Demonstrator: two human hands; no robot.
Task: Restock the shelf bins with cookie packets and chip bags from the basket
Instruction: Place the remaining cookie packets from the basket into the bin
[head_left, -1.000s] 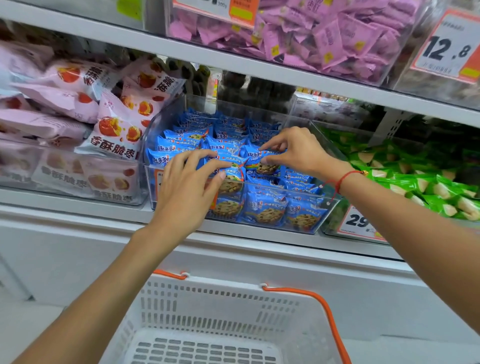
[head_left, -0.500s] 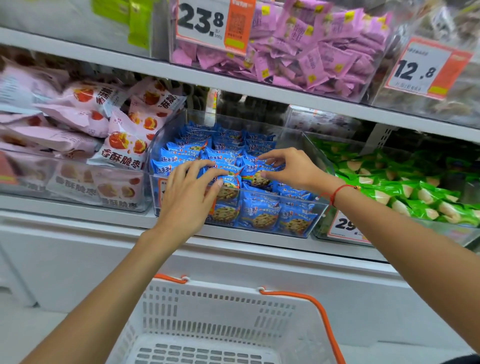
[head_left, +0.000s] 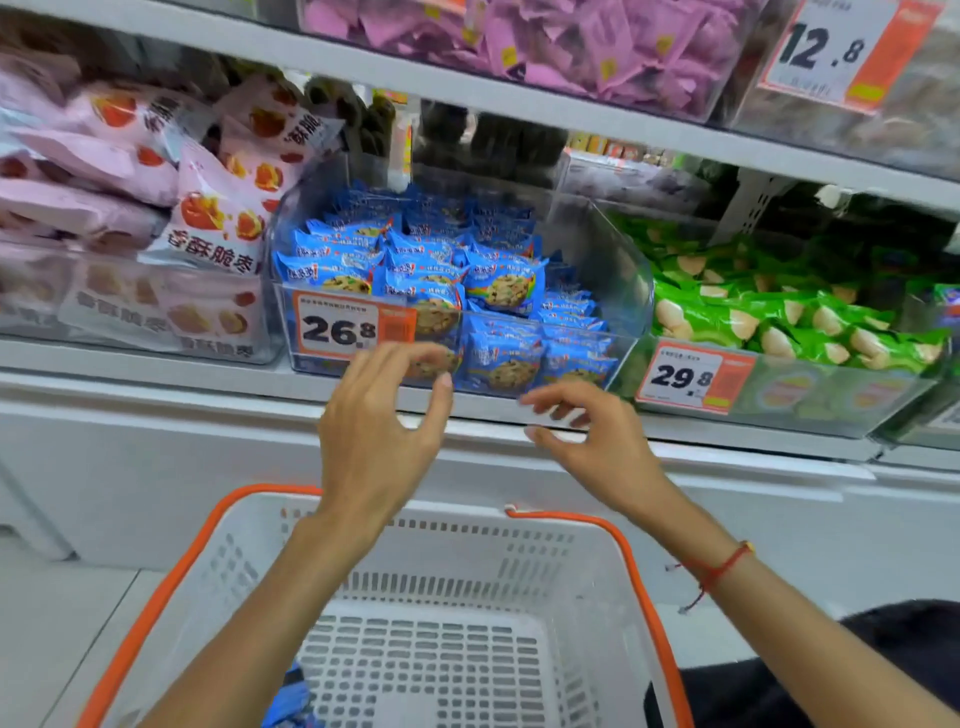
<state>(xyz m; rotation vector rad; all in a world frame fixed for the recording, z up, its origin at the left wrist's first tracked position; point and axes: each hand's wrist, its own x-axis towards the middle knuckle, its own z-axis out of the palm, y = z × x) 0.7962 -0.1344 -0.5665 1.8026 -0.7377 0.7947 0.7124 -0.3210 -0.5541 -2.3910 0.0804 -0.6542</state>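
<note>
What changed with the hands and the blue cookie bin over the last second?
Both hands have pulled back out of the bin of blue cookie packets. The left hand and right hand now hang in front of the shelf edge above the white basket, fingers loosely curled, holding nothing. The packets they were pressing stay in the bin. The price tag, covered earlier by the left hand, now shows.

I see two bare forearms with no sleeves. My right wrist wears a thin red string bracelet (head_left: 719, 569) with a small gold bead and loose knotted ends. Dark clothing (head_left: 852, 670) shows at lower right.
</note>
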